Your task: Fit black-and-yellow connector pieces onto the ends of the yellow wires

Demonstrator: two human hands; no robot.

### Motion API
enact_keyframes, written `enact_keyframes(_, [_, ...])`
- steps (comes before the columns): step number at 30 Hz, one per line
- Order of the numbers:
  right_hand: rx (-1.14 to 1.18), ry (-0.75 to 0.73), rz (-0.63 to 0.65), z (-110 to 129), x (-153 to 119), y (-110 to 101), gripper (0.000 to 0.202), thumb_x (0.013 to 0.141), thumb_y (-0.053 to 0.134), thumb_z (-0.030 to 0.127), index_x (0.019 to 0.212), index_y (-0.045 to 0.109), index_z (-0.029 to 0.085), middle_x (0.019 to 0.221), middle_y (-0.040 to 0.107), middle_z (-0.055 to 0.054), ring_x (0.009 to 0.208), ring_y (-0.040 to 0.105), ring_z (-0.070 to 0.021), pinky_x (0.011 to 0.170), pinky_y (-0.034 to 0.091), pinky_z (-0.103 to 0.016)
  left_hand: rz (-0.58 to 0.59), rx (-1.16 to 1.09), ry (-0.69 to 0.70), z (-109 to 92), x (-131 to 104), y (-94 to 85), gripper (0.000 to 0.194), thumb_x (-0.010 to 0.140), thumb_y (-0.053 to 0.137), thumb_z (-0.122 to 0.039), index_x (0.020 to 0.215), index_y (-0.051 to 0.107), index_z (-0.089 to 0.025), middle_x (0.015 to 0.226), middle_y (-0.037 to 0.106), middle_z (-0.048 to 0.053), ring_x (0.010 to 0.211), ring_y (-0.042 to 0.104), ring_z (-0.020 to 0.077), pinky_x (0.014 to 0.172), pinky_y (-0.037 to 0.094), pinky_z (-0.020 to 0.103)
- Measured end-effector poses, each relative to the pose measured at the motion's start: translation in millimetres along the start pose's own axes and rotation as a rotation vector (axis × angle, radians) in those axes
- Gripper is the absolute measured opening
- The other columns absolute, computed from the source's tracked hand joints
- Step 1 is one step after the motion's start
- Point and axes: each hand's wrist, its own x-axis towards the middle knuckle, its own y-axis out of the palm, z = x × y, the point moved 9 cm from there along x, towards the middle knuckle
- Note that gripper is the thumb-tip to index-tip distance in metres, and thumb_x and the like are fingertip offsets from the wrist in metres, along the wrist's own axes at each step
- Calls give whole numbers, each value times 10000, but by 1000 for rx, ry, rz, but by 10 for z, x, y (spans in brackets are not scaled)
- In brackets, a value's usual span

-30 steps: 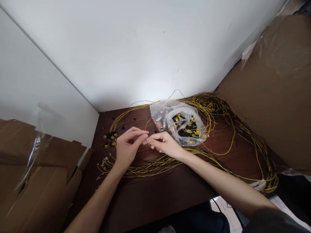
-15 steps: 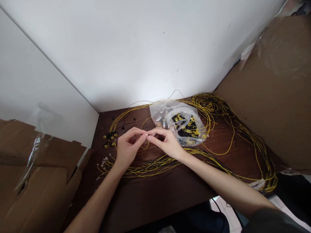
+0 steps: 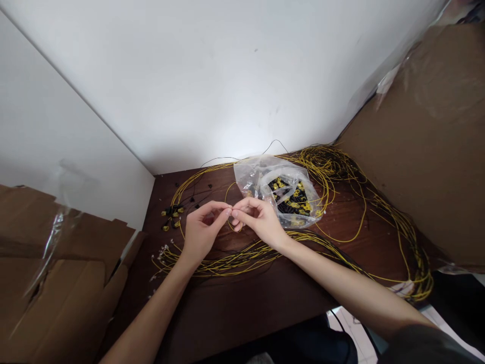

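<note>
My left hand [image 3: 201, 227] and my right hand [image 3: 259, 220] meet fingertip to fingertip above the table, each in a thumb-and-finger pinch. A thin yellow wire [image 3: 227, 191] loops out around the pinched fingers; the bit between the tips is too small and covered to make out. Right behind my right hand lies a clear plastic bag [image 3: 248, 174], rolled open, full of small black and yellow connector housings [image 3: 291, 202]. Beneath my wrists a bundle of yellow and black wires [image 3: 235, 265] stretches across, with small white tips [image 3: 163, 253] at its left end.
A few black and yellow connectors [image 3: 172, 217] lie on the left of the dark wooden table [image 3: 227, 308]. Tangled yellow wires [image 3: 322, 159] pile up at the back right. Cardboard stands on the left [image 3: 60, 283] and right [image 3: 420, 146]; a white wall [image 3: 227, 76] rises behind.
Both pinched hands have shifted slightly right, and the yellow wire loop has moved along. The right hand's lower fingers now show more, curled below its thumb.
</note>
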Motion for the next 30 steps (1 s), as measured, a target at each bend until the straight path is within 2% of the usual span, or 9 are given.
enact_keyframes(3, [17,44,23,-34,-2,25,294,658,710,388,756,578,144,584,577,23,514,575,-102,436,503,-217,-7,31,51,-52,2,-5,93,755,628,-248,747,668,-165,743,654,29,694,581,143,612,445,238])
enact_keyframes(7, [-12,93,34,-80,0,24,293,679,688,395,767,577,138,561,555,26,443,495,-73,336,354,-166,-22,66,61,-67,-6,-11,82,758,622,-237,750,662,-166,756,652,31,700,575,140,589,434,229])
enact_keyframes(12, [-92,53,-6,-44,21,-32,242,680,692,344,713,596,124,585,529,30,505,423,-47,467,343,-183,-26,45,13,1,-4,-9,74,741,638,-231,770,658,-165,750,646,25,683,565,132,581,429,223])
enact_keyframes(16, [-130,64,-14,-57,25,-46,242,686,671,353,703,595,124,609,530,23,505,400,-53,470,304,-201,-41,-56,-53,89,6,-20,108,709,667,-239,779,647,-159,736,642,19,670,565,127,573,432,219])
enact_keyframes(20, [-188,22,-5,-42,27,-46,229,698,658,353,721,604,132,630,551,15,533,431,-67,509,335,-214,-52,-78,-85,115,15,-31,112,693,679,-242,754,647,-154,722,646,17,637,550,116,571,424,218])
enact_keyframes(24, [-273,-61,-10,7,27,-57,220,722,642,351,766,624,136,675,596,-7,589,480,-89,573,383,-235,-75,-82,-108,129,19,-53,109,688,680,-249,744,652,-159,715,648,12,575,506,95,502,377,204])
enact_keyframes(30, [-298,-80,-35,19,24,-82,243,719,642,381,751,626,140,658,594,-7,586,486,-96,571,398,-238,-60,-127,-131,168,20,-36,136,690,680,-280,754,652,-164,732,642,22,557,487,94,466,354,205])
